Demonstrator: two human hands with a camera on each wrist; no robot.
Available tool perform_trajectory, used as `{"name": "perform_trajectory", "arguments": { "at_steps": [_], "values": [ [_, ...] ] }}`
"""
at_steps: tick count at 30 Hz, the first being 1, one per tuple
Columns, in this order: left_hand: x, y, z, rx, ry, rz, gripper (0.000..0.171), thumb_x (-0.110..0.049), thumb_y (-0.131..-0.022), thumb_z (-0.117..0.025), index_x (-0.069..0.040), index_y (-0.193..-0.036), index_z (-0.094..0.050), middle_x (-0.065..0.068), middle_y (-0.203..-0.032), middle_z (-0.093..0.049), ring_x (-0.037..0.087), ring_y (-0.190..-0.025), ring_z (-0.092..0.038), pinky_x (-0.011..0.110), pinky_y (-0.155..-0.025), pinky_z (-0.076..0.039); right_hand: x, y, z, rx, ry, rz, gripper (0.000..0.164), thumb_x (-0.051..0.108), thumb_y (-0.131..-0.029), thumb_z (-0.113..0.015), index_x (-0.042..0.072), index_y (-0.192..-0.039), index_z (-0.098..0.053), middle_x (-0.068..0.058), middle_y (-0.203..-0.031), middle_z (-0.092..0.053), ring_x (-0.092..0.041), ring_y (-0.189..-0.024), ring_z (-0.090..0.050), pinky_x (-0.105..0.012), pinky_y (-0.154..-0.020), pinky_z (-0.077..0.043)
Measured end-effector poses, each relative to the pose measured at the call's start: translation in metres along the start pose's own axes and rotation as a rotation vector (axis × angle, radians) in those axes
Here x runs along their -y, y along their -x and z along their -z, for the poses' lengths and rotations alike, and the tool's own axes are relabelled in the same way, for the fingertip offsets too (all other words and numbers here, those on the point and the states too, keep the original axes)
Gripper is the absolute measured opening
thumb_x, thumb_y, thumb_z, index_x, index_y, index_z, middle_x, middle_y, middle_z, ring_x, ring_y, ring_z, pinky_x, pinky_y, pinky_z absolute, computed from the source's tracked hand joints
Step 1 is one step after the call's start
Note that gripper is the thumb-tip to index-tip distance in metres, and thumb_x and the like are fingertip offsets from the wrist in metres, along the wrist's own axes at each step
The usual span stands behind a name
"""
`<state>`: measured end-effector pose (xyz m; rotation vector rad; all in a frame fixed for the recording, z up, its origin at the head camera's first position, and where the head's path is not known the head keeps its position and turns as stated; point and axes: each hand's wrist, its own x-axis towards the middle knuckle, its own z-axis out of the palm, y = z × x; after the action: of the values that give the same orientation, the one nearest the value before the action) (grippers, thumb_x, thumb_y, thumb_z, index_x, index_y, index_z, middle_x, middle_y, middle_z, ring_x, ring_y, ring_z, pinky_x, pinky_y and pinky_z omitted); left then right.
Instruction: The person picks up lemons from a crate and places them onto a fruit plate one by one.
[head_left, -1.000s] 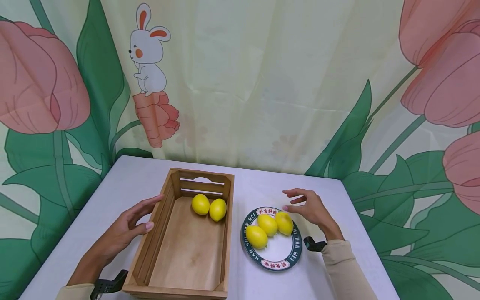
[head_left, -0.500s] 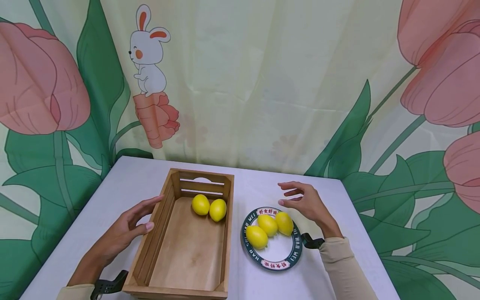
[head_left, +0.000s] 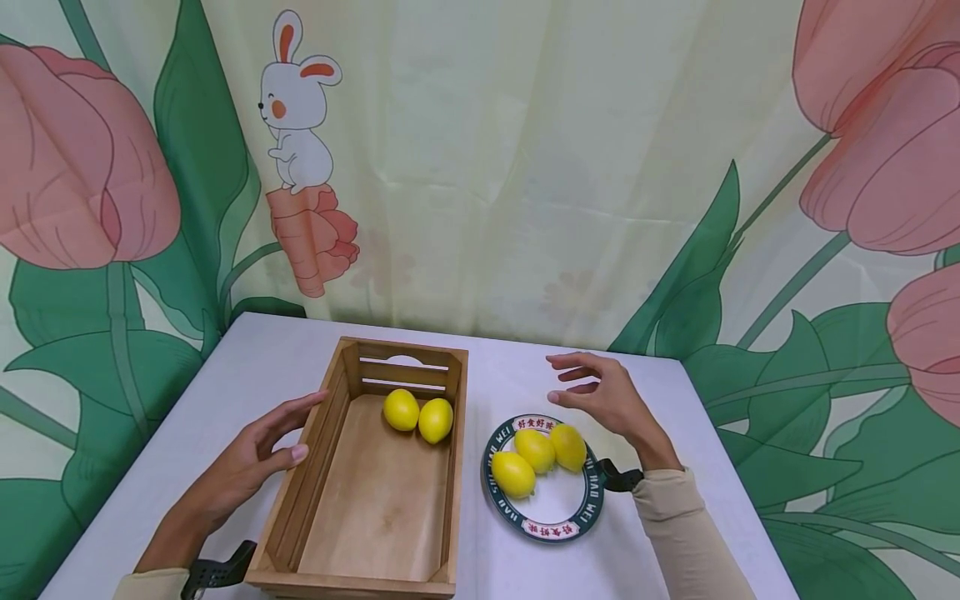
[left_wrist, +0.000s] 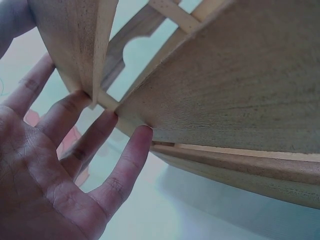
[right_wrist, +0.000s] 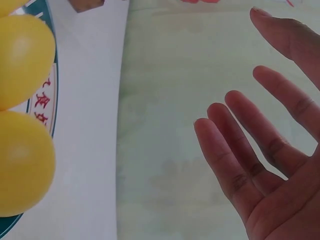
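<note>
Left hand [head_left: 251,458] is resting at the crate [head_left: 382,508], fingertips touching the left long wall; left grip is staying loose, fingers spread and mostly straight, not wrapping around anything. Right hand [head_left: 613,402] is hovering off the far right side of the plate [head_left: 555,502]; right grip is hanging well open, fingers slightly bent, thumb apart, holding nothing, with the right wrist view showing a gap between fingers and lemons. Crate is sitting lengthwise on the white desk [head_left: 510,575], two lemons lying inside near its far end: left one [head_left: 401,409], right one [head_left: 436,421], side by side. Plate is lying flat just right of the crate, dark rim carrying white lettering and red characters. Three more lemons are sitting bunched on it: one toward the left [head_left: 513,475], one in the middle [head_left: 535,450], one toward the right [head_left: 568,447]. Both arms are wearing beige sleeves [head_left: 693,533] and black wrist straps [head_left: 217,571]. Behind the desk, a pale curtain [head_left: 480,167] is hanging, showing pink tulips [head_left: 75,158], green leaves and a white rabbit [head_left: 300,100].
</note>
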<state>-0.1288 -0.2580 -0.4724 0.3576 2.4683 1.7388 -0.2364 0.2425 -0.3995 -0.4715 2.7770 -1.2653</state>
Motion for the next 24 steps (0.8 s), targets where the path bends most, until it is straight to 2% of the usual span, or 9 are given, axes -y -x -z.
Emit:
{"name": "perform_trajectory", "arguments": {
  "at_steps": [6,10,14,18,24],
  "values": [
    [0.0,0.0,-0.001,0.002,0.009,0.026,0.06,-0.023,-0.1,-0.058,-0.036,-0.154,-0.034,-0.002,-0.162,-0.03,0.001,-0.137,-0.035,0.076,-0.105,-0.032,0.014,-0.004,-0.002,-0.007,-0.017,0.055,0.054,0.039,-0.079,-0.083,0.025,-0.128,-0.065,-0.001,-0.13,-0.066,-0.027,-0.113,-0.065,-0.041,-0.094,-0.058],
    [0.0,0.0,-0.001,-0.003,0.013,0.038,0.06,-0.023,-0.1,-0.059,-0.037,-0.153,-0.035,-0.003,-0.162,-0.03,-0.003,-0.134,-0.035,0.076,-0.105,-0.033,0.023,-0.008,-0.004,0.0,-0.046,0.082,0.054,0.033,-0.08,-0.084,0.021,-0.129,-0.065,-0.004,-0.131,-0.066,-0.027,-0.112,-0.065,-0.048,-0.096,-0.056],
    [0.001,-0.001,-0.001,-0.007,0.013,0.041,0.06,-0.023,-0.1,-0.059,-0.037,-0.153,-0.035,-0.004,-0.162,-0.031,0.006,-0.138,-0.036,0.076,-0.104,-0.033,0.032,-0.011,-0.006,0.01,-0.065,0.098,0.054,0.024,-0.081,-0.083,0.016,-0.131,-0.064,-0.009,-0.132,-0.065,-0.034,-0.115,-0.063,-0.056,-0.099,-0.053],
    [0.002,-0.001,-0.001,-0.007,0.01,0.04,0.06,-0.022,-0.1,-0.058,-0.037,-0.153,-0.035,-0.005,-0.162,-0.03,0.014,-0.141,-0.036,0.076,-0.104,-0.033,0.052,-0.011,-0.008,0.018,-0.055,0.108,0.054,0.017,-0.083,-0.082,0.011,-0.133,-0.063,-0.013,-0.133,-0.063,-0.04,-0.118,-0.061,-0.057,-0.1,-0.052],
    [0.001,-0.001,-0.001,-0.011,0.006,0.042,0.06,-0.023,-0.1,-0.059,-0.037,-0.153,-0.034,-0.004,-0.162,-0.03,0.024,-0.142,-0.035,0.076,-0.104,-0.033,0.089,-0.007,-0.008,0.03,-0.061,0.162,0.051,0.014,-0.083,-0.081,0.008,-0.131,-0.063,-0.015,-0.131,-0.064,-0.037,-0.115,-0.063,-0.056,-0.099,-0.053]
  ]
}}
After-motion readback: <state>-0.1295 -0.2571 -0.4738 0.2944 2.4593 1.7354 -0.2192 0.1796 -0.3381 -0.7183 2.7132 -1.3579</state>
